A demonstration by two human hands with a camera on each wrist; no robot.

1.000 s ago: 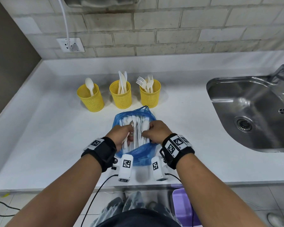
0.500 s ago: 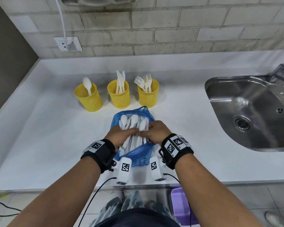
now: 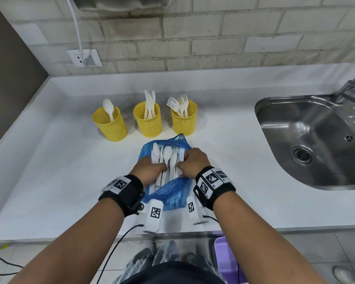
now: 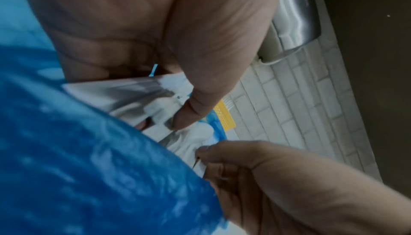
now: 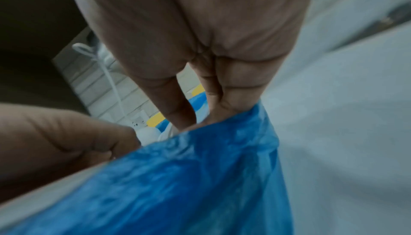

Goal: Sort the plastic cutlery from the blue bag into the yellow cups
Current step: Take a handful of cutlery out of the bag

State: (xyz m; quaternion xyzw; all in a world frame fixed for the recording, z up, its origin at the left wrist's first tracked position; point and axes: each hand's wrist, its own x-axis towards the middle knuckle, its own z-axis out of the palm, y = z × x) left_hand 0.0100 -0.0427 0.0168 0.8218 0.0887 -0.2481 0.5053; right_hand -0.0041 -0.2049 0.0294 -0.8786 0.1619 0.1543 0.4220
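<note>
Your arms are bare, each wrist strapped in black.
Your left wristband (image 3: 122, 194) and right wristband (image 3: 214, 186) carry white plates printed with black square codes. A white camera block (image 3: 153, 215) with its own code hangs under each wrist, trailing a thin black cable (image 3: 113, 251).

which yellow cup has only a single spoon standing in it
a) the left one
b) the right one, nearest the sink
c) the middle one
a: in the head view the left yellow cup holds one white spoon, while the middle cup holds knives and the right cup holds forks.
</note>
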